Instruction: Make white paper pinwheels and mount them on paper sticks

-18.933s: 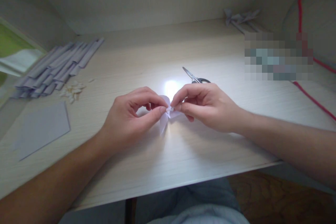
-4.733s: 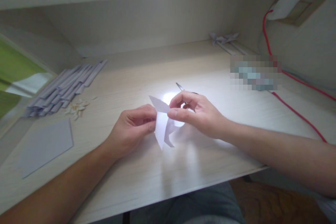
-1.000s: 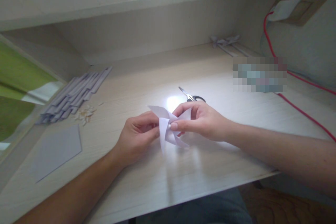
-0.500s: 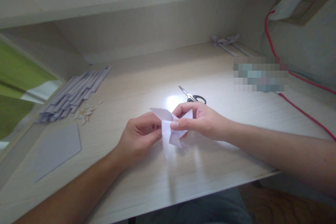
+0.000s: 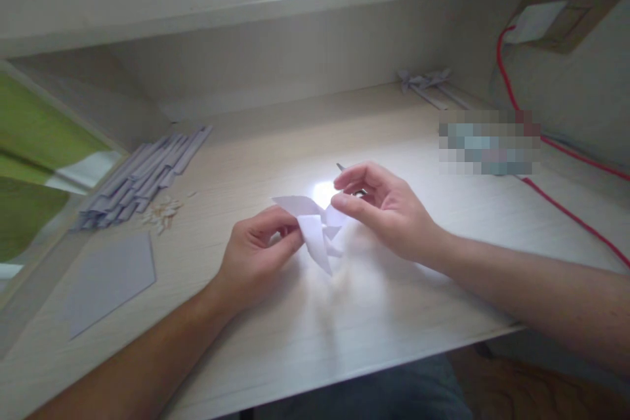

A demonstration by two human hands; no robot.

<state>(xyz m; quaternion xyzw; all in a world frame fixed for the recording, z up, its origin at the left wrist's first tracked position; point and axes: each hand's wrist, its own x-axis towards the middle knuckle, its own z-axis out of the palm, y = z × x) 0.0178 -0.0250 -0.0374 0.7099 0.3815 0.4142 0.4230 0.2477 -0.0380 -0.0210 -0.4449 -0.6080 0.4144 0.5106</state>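
A white paper pinwheel (image 5: pixel 314 239) with curled blades is held above the middle of the desk. My left hand (image 5: pixel 260 246) is closed on its left side, thumb and fingers pinching the paper; the fingertips are partly hidden behind a blade. Just right of the pinwheel is my right hand (image 5: pixel 388 210), its thumb and forefinger apart and curved. The thumb tip lies close to the upper right blade, and I cannot tell whether it touches. Behind the right hand, the scissors (image 5: pixel 340 167) are mostly hidden, with a blade tip showing.
Rolled paper sticks (image 5: pixel 142 174) are piled at left, beside small pale bits (image 5: pixel 162 213) and paper sheets (image 5: pixel 115 282). Finished-looking pinwheels (image 5: pixel 423 79) lie at the back right. A red cable (image 5: pixel 581 210) runs down the right side from a white plug (image 5: pixel 534 21). A shelf (image 5: pixel 246 10) overhangs the back.
My right hand has let go of the pinwheel, opened and moved slightly up and right, covering most of the scissors. The pinwheel has turned a little in my left hand.
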